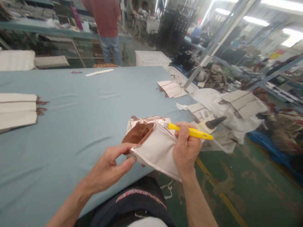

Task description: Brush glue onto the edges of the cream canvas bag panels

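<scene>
A cream fabric bag with a brown lining tilts over the table's near edge, its mouth gaping to the left. My left hand pinches the bag's edge at the corner of the mouth between thumb and fingers. In my right hand is a brush with a yellow handle, its pale bristles at the bag's upper edge. That hand also rests against the bag's right side; its fingertips are partly hidden. Behind the held bag lie more cream pieces with brown trim.
Stacked cream pieces lie at the left of the blue-covered table. At right are more pieces, a black-tipped container and plastic bags. A white bin and a person in red stand beyond.
</scene>
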Motion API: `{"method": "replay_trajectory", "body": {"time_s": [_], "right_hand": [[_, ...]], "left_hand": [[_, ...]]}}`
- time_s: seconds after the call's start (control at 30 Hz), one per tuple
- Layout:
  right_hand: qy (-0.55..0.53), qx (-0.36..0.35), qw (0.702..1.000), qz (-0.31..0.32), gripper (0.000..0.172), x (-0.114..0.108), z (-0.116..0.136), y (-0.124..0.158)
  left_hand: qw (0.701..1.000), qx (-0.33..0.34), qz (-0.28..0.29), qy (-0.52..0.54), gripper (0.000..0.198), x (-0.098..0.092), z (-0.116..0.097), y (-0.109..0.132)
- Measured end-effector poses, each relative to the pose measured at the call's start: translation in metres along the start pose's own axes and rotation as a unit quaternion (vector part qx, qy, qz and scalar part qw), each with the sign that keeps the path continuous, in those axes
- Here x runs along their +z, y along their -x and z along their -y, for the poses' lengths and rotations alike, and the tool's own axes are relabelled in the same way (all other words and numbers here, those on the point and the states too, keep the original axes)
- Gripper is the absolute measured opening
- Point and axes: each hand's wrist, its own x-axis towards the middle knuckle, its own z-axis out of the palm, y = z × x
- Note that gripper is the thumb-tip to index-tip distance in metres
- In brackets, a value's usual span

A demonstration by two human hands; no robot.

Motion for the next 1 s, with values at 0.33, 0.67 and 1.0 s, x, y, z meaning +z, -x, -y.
{"method": "replay_trajectory", "body": {"time_s": [0.33,0.67,1.0], "right_hand": [[-0.020,0.031,0.999,0.015,0.043,0.007,-0.012,0.015],[-0.133,-0.013,0.984,0.120,0.022,-0.020,0.043,0.061],[-0.188,-0.060,0.967,0.159,0.025,-0.029,0.046,0.067]], "left_hand": [[0.995,0.028,0.093,0.007,0.028,-0.003,0.003,0.012],[0.996,0.032,0.033,-0.076,0.026,0.005,0.007,0.032],[0.993,0.091,0.004,-0.075,0.025,0.008,0.005,0.035]]}}
